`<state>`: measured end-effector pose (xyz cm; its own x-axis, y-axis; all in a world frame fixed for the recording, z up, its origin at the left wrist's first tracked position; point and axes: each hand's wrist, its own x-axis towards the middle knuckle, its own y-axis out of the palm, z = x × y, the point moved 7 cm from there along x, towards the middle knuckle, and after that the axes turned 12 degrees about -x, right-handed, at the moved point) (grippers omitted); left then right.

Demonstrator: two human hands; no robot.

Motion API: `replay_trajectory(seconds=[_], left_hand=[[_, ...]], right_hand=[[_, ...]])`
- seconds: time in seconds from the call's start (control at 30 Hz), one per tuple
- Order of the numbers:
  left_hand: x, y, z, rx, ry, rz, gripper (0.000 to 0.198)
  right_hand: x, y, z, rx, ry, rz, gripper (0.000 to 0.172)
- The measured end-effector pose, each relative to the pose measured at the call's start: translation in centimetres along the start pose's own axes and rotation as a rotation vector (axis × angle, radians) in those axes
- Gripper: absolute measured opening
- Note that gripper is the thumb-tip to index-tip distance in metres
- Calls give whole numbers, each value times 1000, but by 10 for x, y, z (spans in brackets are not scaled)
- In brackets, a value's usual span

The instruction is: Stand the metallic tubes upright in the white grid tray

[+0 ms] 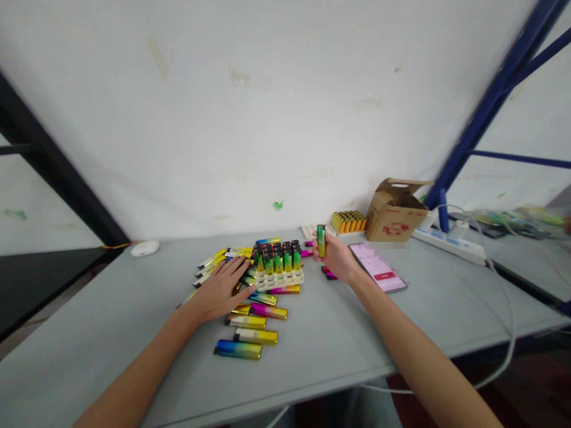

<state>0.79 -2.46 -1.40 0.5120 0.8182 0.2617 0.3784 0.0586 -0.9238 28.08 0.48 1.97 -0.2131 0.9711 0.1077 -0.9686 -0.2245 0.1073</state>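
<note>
My right hand [338, 257] holds a green-and-yellow lighter [321, 240] upright, above the table to the right of a white holed tray [281, 280]. In the tray's back rows stand several green-and-yellow lighters [278, 259] with black tops. My left hand [228, 286] lies palm down with its fingers spread over loose lighters, beside the tray's left edge. Around it lie yellow-and-silver lighters [256, 336], a blue-and-yellow lighter [239, 349] and a pink-and-yellow lighter [268, 311]. What lies under the left palm is hidden.
A phone [378, 267] with a lit screen lies right of my right hand. Behind stand a block of orange-yellow cylinders [349, 222] and an open cardboard box [395, 214]. A power strip [448, 245] with cables runs at the right; a white oval object [145, 248] is at the left.
</note>
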Motion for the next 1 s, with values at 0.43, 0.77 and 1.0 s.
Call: replay_trajectory(seconds=[0.43, 0.77, 1.0], left_hand=[[23, -10, -26, -86, 33, 19, 85], [17, -1, -15, -136, 16, -17, 85], [15, 0, -13, -154, 38, -53, 81]], right_hand=[[-1, 4, -10, 361, 162, 126, 48], [-3, 10, -11, 328, 163, 52, 34], [-5, 16, -7, 267, 202, 11, 26]])
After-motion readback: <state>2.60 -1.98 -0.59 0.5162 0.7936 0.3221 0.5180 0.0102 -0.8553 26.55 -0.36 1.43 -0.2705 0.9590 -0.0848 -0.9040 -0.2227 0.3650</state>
